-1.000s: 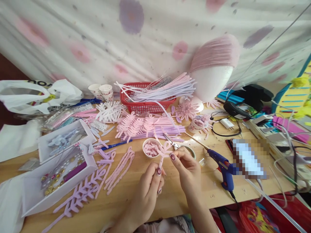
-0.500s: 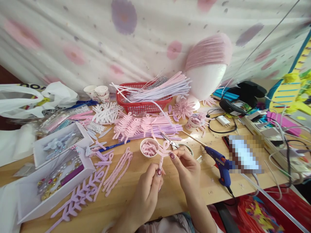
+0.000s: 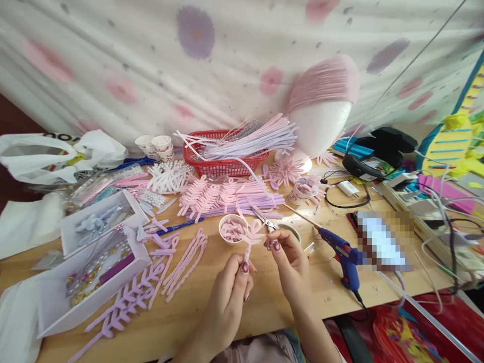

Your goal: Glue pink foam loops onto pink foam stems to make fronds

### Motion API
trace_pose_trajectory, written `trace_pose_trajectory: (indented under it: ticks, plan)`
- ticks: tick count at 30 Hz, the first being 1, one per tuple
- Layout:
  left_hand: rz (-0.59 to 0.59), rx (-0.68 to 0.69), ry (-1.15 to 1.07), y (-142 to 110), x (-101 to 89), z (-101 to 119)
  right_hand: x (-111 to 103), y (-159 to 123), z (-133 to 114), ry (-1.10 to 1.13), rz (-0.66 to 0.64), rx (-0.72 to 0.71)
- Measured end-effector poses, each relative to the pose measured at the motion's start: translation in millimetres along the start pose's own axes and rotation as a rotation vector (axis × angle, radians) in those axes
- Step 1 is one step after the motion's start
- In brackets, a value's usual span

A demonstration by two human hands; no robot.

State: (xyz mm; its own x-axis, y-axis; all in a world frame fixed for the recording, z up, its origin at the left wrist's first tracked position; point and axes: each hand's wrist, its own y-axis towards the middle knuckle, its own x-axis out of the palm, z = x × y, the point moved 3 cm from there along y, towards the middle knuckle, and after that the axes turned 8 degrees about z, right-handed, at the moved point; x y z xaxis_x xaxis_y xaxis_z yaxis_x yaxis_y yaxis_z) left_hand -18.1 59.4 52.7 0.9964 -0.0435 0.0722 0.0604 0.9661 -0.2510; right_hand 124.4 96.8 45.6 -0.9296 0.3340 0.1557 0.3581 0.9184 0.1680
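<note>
A pink pipe-cleaner sprig (image 3: 254, 234), with a loop at its top, side leaves and a twisted stem, stands upright in front of me. My left hand (image 3: 231, 286) pinches its stem between thumb and fingers. Just right of the leaves, my right hand (image 3: 292, 262) has its thumb and fingertips pressed together; whether anything small is between them is hidden. Behind the sprig sits a paper cup (image 3: 220, 229) of short pink pipe-cleaner pieces (image 3: 233, 228). Scissors (image 3: 285, 230) with pale handles lie behind my right hand.
A blue glue gun (image 3: 342, 252) and a phone (image 3: 381, 242) lie to the right. Finished pink sprigs (image 3: 207, 194) and a red basket (image 3: 227, 167) of pipe cleaners stand behind. White boxes (image 3: 49, 312) of beads are at left; a foam head (image 3: 321, 126) stands at the back.
My right fingertips have come off the sprig's right leaf and sit slightly lower and to the right. The left hand keeps its pinch on the stem. The view has shifted slightly.
</note>
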Motion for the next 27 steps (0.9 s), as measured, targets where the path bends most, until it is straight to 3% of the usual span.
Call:
trace_pose_trajectory:
  ticks: [9,17,27]
  plan:
    - [-0.015,-0.073,-0.063,-10,0.8,-8,6,-11,-1,0.033,-0.074,0.047]
    - [-0.022,-0.095,-0.13,-13,2.2,-40,-1,-25,12,-0.031,-0.05,0.057]
    - [-0.049,-0.104,-0.16,-12,4.4,-56,-4,-32,26,0.063,-0.044,0.272]
